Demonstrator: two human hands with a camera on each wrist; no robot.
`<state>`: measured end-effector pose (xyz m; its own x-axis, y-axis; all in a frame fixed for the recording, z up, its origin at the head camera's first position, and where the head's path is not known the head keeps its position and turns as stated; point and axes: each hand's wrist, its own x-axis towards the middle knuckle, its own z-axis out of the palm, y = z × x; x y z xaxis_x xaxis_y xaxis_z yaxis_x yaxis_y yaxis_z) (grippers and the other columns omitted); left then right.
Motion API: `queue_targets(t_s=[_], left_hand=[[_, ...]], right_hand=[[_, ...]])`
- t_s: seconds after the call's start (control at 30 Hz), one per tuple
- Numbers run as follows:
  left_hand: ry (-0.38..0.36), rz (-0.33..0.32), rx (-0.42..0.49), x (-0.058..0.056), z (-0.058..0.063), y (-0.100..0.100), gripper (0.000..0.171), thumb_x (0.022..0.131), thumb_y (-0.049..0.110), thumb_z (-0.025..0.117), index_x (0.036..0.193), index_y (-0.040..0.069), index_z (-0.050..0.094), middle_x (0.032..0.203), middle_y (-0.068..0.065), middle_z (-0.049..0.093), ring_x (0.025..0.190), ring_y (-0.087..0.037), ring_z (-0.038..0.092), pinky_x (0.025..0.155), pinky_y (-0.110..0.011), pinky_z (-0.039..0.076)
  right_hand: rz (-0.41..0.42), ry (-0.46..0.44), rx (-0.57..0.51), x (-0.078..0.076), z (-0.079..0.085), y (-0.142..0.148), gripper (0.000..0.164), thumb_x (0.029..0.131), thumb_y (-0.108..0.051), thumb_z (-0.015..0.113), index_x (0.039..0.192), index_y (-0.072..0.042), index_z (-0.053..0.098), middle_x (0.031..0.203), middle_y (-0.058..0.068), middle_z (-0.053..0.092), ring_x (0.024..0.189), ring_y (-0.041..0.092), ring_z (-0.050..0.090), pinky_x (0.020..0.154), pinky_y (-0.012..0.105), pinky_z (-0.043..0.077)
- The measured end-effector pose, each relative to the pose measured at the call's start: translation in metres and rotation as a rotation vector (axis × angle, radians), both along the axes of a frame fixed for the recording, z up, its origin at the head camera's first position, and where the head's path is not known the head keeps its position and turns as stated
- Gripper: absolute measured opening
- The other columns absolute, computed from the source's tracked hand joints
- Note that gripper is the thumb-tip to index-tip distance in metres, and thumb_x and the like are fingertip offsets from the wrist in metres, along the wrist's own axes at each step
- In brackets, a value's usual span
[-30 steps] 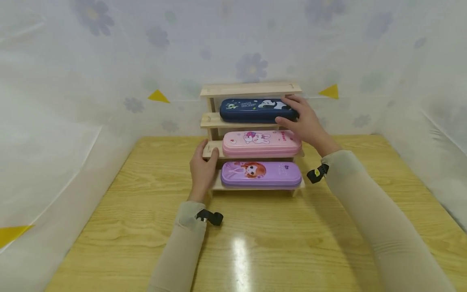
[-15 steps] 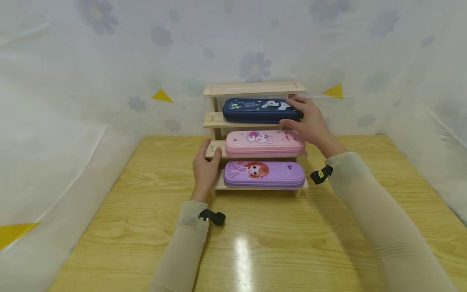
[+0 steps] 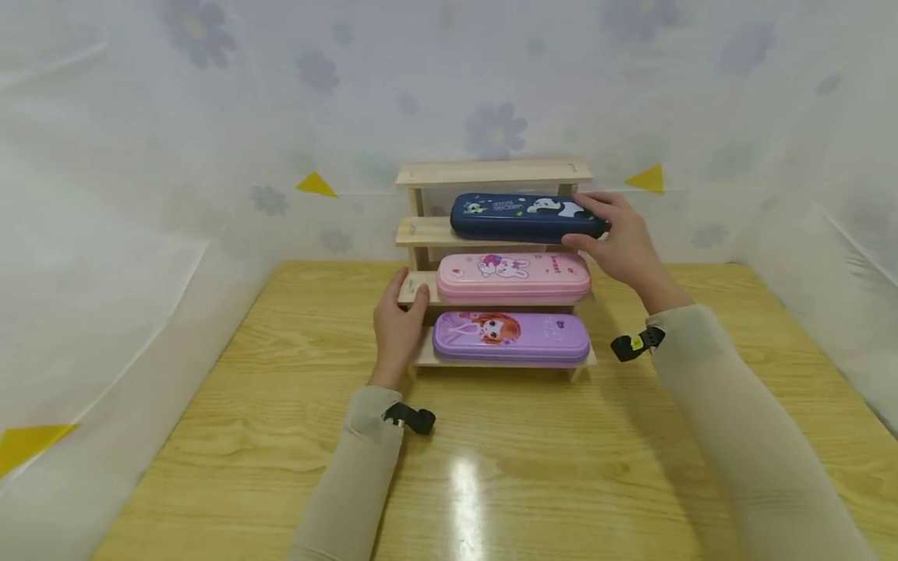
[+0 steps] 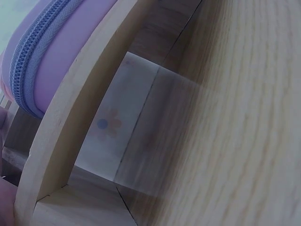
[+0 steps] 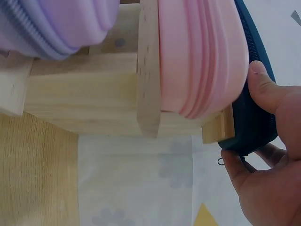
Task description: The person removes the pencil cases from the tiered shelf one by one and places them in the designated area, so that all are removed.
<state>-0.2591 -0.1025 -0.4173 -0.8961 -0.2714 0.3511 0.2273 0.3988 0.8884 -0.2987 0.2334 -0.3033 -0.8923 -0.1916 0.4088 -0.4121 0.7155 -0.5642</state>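
Note:
My right hand [image 3: 624, 241] grips the right end of a navy pencil case [image 3: 512, 220] with panda pictures, thumb at its front and fingers behind. That case lies along the second shelf from the top of a wooden tiered rack [image 3: 431, 230], its right end jutting past the shelf. In the right wrist view the thumb and fingers wrap the dark pencil case [image 5: 251, 106] at its end. My left hand [image 3: 398, 335] holds the left end of the rack's third shelf. A pink pencil case [image 3: 515, 279] with rabbits and a purple pencil case [image 3: 512, 339] with a girl's picture occupy the lower shelves.
The rack's top shelf [image 3: 491, 171] stands close to a flower-printed white sheet [image 3: 393, 93] at the back. Yellow triangles [image 3: 645, 179] mark the sheet. The wood-grain table [image 3: 547, 452] spreads in front and to both sides.
The navy pencil case has slid to the right along its shelf, with my right hand holding its end. My left hand stays on the rack. The head view has shifted slightly.

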Motion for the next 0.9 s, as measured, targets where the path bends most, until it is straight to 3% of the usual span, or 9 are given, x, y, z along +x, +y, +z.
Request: queue_targets(t_s=[0.23, 0.57, 0.9], left_hand=[[-0.014, 0.005, 0.010, 0.002, 0.001, -0.001, 0.055, 0.096, 0.036, 0.064, 0.145, 0.016, 0.051, 0.145, -0.004, 0.052, 0.133, -0.021, 0.046, 0.110, -0.036, 0.036], [-0.041, 0.002, 0.017, 0.002, 0.002, -0.002, 0.056, 0.096, 0.037, 0.063, 0.147, 0.018, 0.049, 0.147, -0.004, 0.050, 0.135, -0.021, 0.044, 0.111, -0.036, 0.035], [-0.024, 0.019, 0.010, 0.002, 0.002, -0.003, 0.055, 0.096, 0.036, 0.063, 0.146, 0.015, 0.051, 0.145, -0.006, 0.051, 0.133, -0.023, 0.046, 0.110, -0.037, 0.036]], right_hand=[[-0.030, -0.031, -0.071, 0.004, -0.002, 0.011, 0.067, 0.091, -0.025, 0.073, 0.151, -0.014, 0.043, 0.152, 0.018, 0.034, 0.137, 0.040, 0.032, 0.108, 0.057, 0.034], [0.008, -0.060, -0.155, 0.013, -0.006, 0.029, 0.067, 0.092, -0.024, 0.071, 0.152, -0.016, 0.042, 0.153, 0.016, 0.035, 0.138, 0.036, 0.032, 0.108, 0.058, 0.034], [-0.025, -0.136, -0.252, 0.020, -0.014, 0.049, 0.068, 0.094, -0.029, 0.068, 0.154, -0.028, 0.037, 0.158, 0.009, 0.028, 0.139, 0.033, 0.030, 0.107, 0.049, 0.039]])
